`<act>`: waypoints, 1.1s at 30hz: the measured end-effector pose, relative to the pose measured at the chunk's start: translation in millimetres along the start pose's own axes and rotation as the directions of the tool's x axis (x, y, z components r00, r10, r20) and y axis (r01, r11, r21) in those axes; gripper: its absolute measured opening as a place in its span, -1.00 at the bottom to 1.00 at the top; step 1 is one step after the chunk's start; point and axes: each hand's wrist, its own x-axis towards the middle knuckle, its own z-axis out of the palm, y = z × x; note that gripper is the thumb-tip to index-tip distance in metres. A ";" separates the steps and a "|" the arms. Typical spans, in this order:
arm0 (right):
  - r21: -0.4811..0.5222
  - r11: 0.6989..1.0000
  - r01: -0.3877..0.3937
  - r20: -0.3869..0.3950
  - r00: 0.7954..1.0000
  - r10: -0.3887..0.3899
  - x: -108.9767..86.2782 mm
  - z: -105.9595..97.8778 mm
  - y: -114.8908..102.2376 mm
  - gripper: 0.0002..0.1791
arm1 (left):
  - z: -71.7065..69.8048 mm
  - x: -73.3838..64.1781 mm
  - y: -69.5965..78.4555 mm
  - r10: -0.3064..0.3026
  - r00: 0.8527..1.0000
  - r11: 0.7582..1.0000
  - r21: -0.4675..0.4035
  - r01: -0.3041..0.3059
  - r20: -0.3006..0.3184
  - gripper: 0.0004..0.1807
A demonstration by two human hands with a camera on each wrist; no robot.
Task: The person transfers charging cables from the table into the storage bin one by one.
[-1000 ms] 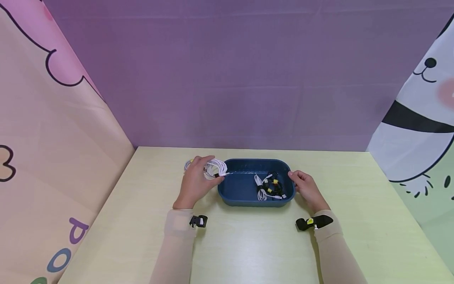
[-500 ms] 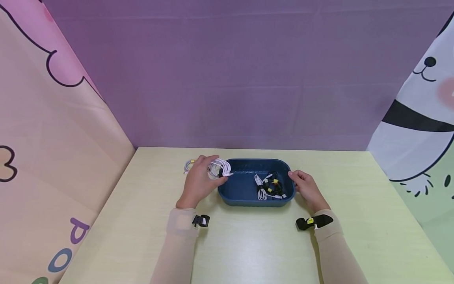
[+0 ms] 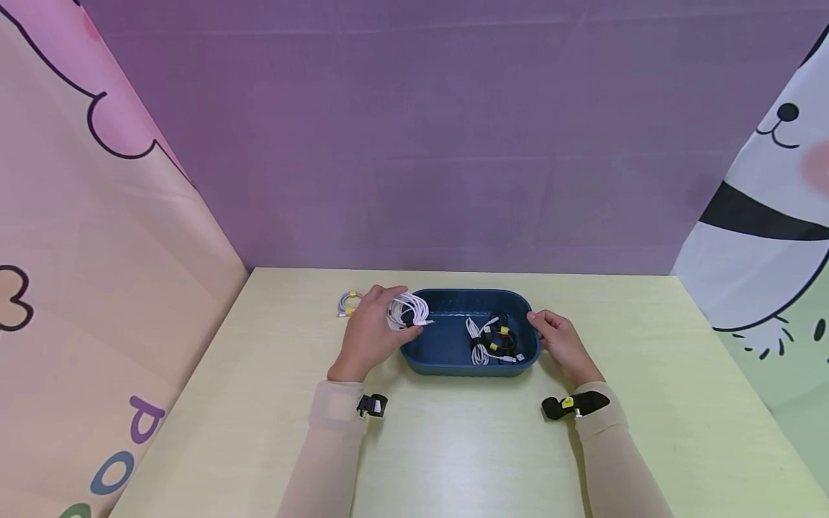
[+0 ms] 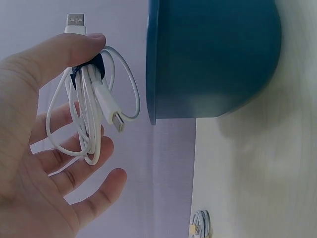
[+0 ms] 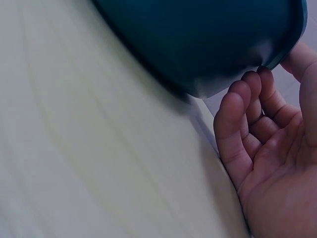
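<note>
My left hand [image 3: 370, 332] holds a coiled white USB cable [image 4: 89, 109] between thumb and fingers, at the left rim of the dark blue bin [image 3: 434, 351]. A black strap [image 4: 94, 67] binds the coil, and both its plugs show in the left wrist view. At the bin's right end my right hand [image 3: 560, 342] pinches the rim, thumb on top and fingers curled under its outside. Inside the bin's right half lie a bundled white cable [image 3: 478, 344] and black cables [image 3: 501, 335] with yellow ties.
Behind my left hand, another coiled cable [image 3: 347, 302] with yellow ties lies on the pale wooden table [image 3: 453, 446]. A purple cloth backdrop [image 3: 414, 144] rises at the table's far edge, with printed cloths on both sides.
My left hand has moved a little to the right with the white cable, which now overlaps the bin's left end. The coiled cable behind shows more. The right hand stays on the rim.
</note>
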 end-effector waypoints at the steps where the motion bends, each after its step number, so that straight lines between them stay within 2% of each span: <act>1: 0.001 1.000 -0.001 0.002 1.000 0.001 -2.4 0.8 -3.3 -0.68 | 0.3 0.1 0.4 0.003 1.000 1.000 0.003 -0.003 0.002 -0.21; 7: 0.008 1.000 0.005 0.020 1.000 -0.005 -17.3 5.6 -23.8 -0.71 | 1.7 1.4 4.5 0.029 1.000 0.999 0.014 -0.029 0.005 -0.21; 16: -0.009 1.000 0.018 0.003 1.000 -0.018 -0.3 1.2 0.1 -0.67 | 6.0 0.7 10.8 0.064 0.998 0.998 0.020 -0.064 0.021 -0.21; 25: -0.042 0.999 0.026 -0.005 1.000 -0.026 -1.0 1.9 0.6 -0.60 | 12.8 -1.3 12.8 0.092 0.995 0.996 0.016 -0.093 0.030 -0.19; 33: -0.014 1.000 0.018 -0.001 1.000 -0.018 -2.3 0.8 -1.4 -0.66 | 18.9 -4.1 16.4 0.115 0.993 0.993 0.006 -0.115 0.042 -0.20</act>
